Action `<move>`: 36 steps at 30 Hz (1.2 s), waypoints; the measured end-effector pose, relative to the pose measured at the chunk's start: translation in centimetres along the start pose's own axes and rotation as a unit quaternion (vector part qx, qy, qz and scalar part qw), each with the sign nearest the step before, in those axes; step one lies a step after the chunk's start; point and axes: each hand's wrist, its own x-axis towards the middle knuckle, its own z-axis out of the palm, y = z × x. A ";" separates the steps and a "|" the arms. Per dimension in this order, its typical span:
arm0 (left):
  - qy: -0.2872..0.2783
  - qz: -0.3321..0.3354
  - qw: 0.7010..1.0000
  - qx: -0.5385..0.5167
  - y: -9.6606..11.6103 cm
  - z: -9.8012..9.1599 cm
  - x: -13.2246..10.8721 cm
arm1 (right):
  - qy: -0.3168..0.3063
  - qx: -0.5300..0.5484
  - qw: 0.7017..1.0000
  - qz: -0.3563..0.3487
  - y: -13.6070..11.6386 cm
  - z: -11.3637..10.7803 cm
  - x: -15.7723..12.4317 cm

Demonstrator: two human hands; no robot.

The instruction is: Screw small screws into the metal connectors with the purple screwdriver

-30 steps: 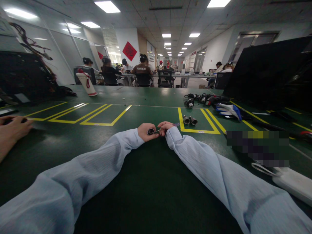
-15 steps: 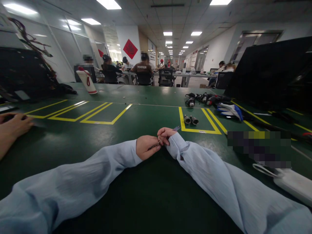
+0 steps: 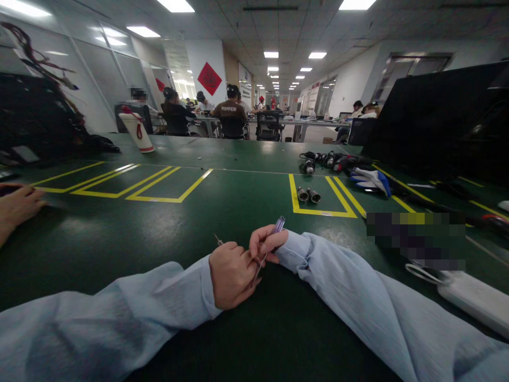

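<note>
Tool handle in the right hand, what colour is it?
Translucent purple; the tool handle shows best in the head view, above the right hand.

The left hand (image 3: 230,273) curls over whatever it holds, perhaps a small part; the thin tool (image 3: 277,227) in the right hand (image 3: 264,245) loses its tip behind it; a co-worker's hand (image 3: 16,207) is cut by the left edge; a pixelated patch (image 3: 415,239) masks part of the table (image 3: 238,196).

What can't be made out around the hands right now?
Head view only:
- Left hand: its curled fingers hide whatever it encloses; only a thin metal tip pokes out.
- Screwdriver in the right hand: its tip is hidden against the left hand.
- Pixelated patch masks the table there.
- White device: cut off by the right edge.
</note>
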 end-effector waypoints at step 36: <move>0.002 0.083 0.981 -0.178 -4.1 1.4 -0.4 | 0.315 -0.161 0.935 -0.027 0.9 2.5 -0.4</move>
